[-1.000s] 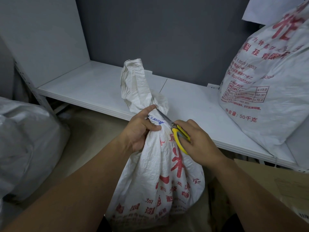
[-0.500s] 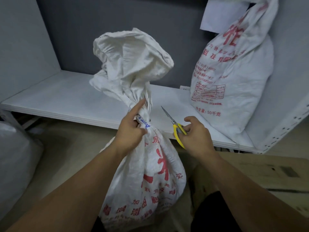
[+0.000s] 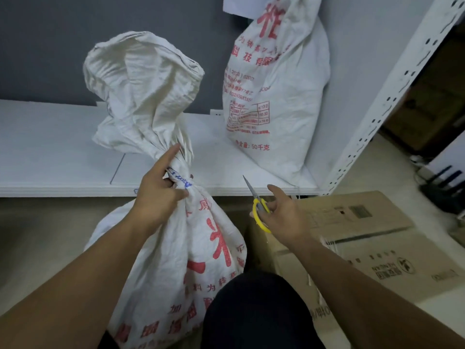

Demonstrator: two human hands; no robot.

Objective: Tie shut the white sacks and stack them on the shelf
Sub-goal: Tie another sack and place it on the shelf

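Observation:
A white sack [image 3: 191,253] with red print stands on the floor in front of the white shelf [image 3: 57,157]. Its neck is gathered and bound with a white-and-blue tie [image 3: 179,178], and the loose top flares above. My left hand [image 3: 161,192] grips the neck at the tie, index finger pointing up. My right hand [image 3: 279,215] holds yellow-handled scissors [image 3: 256,202], blades shut and pointing up-left, a short way right of the sack. A second white sack [image 3: 274,96] leans upright on the shelf at the right.
A perforated white shelf upright [image 3: 392,91] rises at the right. Flattened cardboard boxes [image 3: 372,238] lie on the floor under my right arm. My dark-clad knee [image 3: 256,311] is beside the sack's base. Dark objects sit on the floor at far right.
The scissors have come away from the sack's neck and moved right with my right hand. My left hand has kept its grip on the neck. The view has swung right.

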